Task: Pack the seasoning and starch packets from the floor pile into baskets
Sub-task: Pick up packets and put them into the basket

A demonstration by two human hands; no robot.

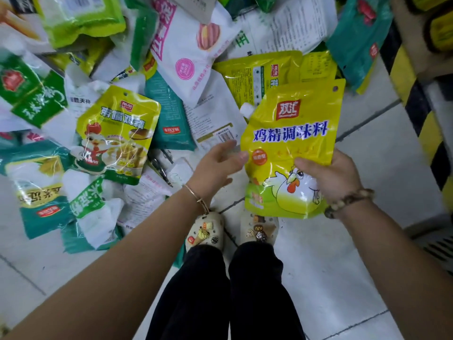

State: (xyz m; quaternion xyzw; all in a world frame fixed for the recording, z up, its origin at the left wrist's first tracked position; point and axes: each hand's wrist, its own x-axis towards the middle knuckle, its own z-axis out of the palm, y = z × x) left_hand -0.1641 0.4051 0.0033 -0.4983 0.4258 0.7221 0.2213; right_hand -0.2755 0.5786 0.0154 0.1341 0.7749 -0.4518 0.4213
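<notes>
Pickup step, by my reading: right hand grips yellow pouch low on its right side, above the floor; left hand loose, fingers straight, at its left edge; pile spreads far-left; no basket visible, so next move must find one.

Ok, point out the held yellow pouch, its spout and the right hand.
yellow pouch [290, 133]: head view, front lettering.
spout [246, 111]: head view, white cap.
right hand [334, 176]: head view, its middle.

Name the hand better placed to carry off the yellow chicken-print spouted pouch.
Right. The right hand grips the glossy yellow spouted plastic pouch, thumb across its front; the left hand is open, fingertips just at its edge.
</notes>
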